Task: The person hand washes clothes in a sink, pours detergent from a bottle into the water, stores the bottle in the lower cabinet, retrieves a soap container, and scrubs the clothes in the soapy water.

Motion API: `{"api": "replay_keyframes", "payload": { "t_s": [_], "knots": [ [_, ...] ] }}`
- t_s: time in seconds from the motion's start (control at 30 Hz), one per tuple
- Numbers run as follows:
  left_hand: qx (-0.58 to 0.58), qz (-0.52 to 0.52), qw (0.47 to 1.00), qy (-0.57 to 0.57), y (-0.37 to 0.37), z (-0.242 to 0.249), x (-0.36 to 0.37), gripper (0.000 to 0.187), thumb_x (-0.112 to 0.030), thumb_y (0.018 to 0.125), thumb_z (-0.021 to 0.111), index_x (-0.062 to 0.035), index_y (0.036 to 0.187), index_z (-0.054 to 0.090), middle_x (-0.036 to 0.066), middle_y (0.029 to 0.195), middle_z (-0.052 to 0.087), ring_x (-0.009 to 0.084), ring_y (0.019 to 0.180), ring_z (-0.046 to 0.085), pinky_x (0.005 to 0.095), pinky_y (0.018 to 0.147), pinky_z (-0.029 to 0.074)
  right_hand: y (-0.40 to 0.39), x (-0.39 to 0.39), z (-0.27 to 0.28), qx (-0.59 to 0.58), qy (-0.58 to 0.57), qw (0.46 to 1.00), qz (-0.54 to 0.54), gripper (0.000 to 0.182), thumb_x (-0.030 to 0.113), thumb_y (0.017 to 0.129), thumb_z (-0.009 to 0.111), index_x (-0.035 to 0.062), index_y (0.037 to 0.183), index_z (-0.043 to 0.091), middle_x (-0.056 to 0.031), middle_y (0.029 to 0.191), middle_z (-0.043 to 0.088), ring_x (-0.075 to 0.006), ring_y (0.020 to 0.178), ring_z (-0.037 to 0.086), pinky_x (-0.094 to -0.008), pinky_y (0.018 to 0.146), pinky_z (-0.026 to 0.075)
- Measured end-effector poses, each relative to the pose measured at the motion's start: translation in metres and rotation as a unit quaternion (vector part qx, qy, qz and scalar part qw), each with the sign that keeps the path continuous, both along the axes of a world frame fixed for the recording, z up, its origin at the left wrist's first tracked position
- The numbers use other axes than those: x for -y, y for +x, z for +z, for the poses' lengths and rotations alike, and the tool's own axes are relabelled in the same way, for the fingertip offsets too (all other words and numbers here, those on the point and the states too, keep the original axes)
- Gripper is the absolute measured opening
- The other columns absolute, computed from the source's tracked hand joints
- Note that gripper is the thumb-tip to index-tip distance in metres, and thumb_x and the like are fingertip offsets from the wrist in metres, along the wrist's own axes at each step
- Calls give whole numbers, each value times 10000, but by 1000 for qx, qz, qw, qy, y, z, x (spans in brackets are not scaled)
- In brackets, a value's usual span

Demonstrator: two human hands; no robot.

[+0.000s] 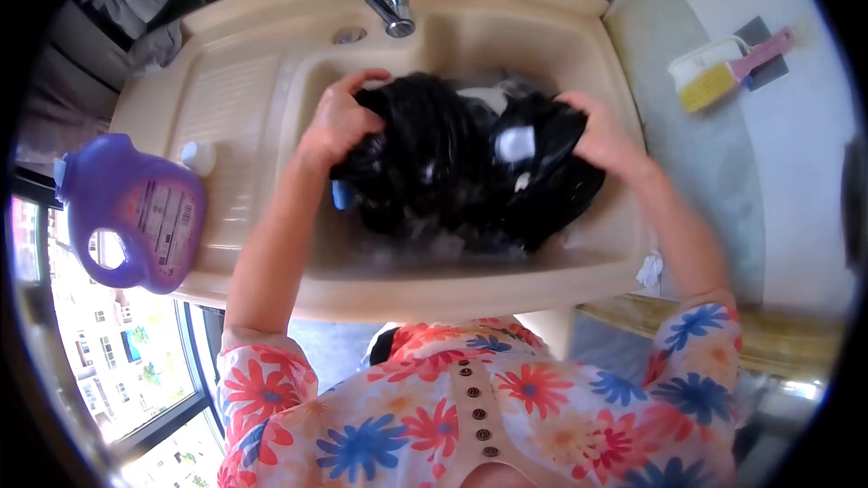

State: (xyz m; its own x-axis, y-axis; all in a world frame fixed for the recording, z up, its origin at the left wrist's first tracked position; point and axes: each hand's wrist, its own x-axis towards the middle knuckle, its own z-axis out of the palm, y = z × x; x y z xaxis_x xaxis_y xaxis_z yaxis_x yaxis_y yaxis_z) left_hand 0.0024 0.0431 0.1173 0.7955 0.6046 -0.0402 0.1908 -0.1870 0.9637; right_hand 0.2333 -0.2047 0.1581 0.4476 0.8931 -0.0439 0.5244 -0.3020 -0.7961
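Note:
A wet, bunched-up black garment [425,140] fills much of the beige sink basin [488,31]; its exact kind I cannot make out. My left hand [344,122] is closed on its left side, fingers curled over the top. At its right end my right hand [604,133] grips the dark fabric, with the fingertips partly hidden. A white patch [515,144] shows on the cloth. Something small and blue [340,195] peeks out below my left hand. Soapy, blurred water lies around the lower edge of the bundle.
A chrome faucet [394,4] stands over the basin's back edge. On the ribbed drainboard [231,117] at left are a purple detergent bottle [172,180] and a white cap [198,158]. A pink-handled yellow brush [723,81] is at the right wall, and a window [117,352] lies lower left.

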Motion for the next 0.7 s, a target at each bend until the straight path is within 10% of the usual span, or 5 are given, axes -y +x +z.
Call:
{"api": "replay_keyframes", "payload": {
  "t_s": [0.07,0.23,0.4,0.6,0.7],
  "knots": [
    [30,13,984,-177,-3,-7,-13,668,-33,568,622,-65,1218,469,183,1003,574,231,849,571,298,786,451,24,-1,11,-63,3,996,-68,400,35,646,661,42,1032,554,-60,896,594,-164,808,567,-271,740,456],
    [-135,-52,974,172,-6,-50,-18,866,-263,569,736,-155,1331,339,237,1276,381,370,1160,393,391,881,421,54,-16,-23,-134,-10,973,-190,558,-45,650,596,65,1184,478,-95,970,597,-180,866,574,-285,757,464],
    [-415,-164,792,417,24,-68,54,1205,-554,461,766,-100,1386,140,244,1363,226,462,1187,305,431,863,438,-10,-29,-127,265,-226,936,-49,855,447,649,667,205,1355,249,-281,1358,158,-439,1211,274,-546,957,262],
    [-435,-214,820,306,38,-140,14,815,-414,585,697,42,1193,405,242,1123,478,327,1053,489,379,778,475,62,-59,-190,216,-161,961,-64,542,464,782,522,82,1166,489,-196,1065,543,-341,935,540,-411,808,424],
    [-402,-116,882,216,33,-162,8,557,-303,654,601,49,1074,504,266,1002,554,337,959,553,389,802,457,106,-96,-205,169,-398,901,-46,477,376,805,496,39,1142,498,-203,1079,520,-345,974,509,-424,827,403]
  ]
}}
